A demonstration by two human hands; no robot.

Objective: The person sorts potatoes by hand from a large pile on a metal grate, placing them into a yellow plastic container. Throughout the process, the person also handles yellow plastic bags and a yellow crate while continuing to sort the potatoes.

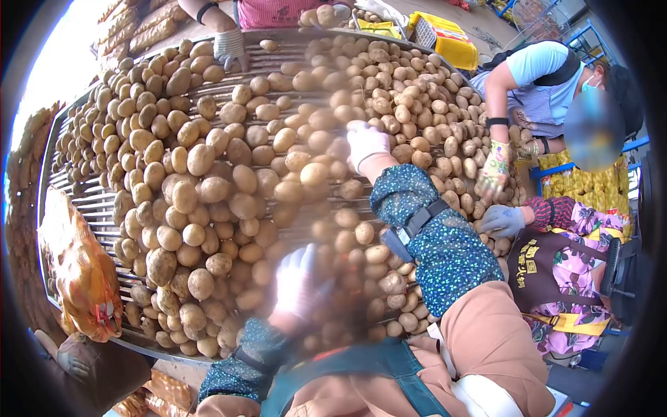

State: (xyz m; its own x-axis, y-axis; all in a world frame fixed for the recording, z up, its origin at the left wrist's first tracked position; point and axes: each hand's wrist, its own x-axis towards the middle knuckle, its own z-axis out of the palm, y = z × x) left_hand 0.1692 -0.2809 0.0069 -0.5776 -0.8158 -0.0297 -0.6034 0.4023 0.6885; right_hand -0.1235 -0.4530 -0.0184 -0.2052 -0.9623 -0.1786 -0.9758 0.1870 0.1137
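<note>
Potatoes (200, 160) of mixed sizes cover a slatted metal sorting table (90, 212). My left hand (295, 281), in a pale glove, is over the potatoes near the table's near edge. Its fingers look stretched out, though a smear on the lens blurs them. Farther up, my right hand (367, 146), also gloved, reaches in among the potatoes at the middle of the table. Its fingers are bent and drawn together; what is under them is hidden.
A tied net bag (82, 271) lies on the left edge. Across the table, a person's gloved hand (229, 47) touches the slats. Two co-workers at right have gloved hands (493, 170) in the potatoes. Yellow crates (445, 42) stand behind, and stacked sacks (149, 31) at back left.
</note>
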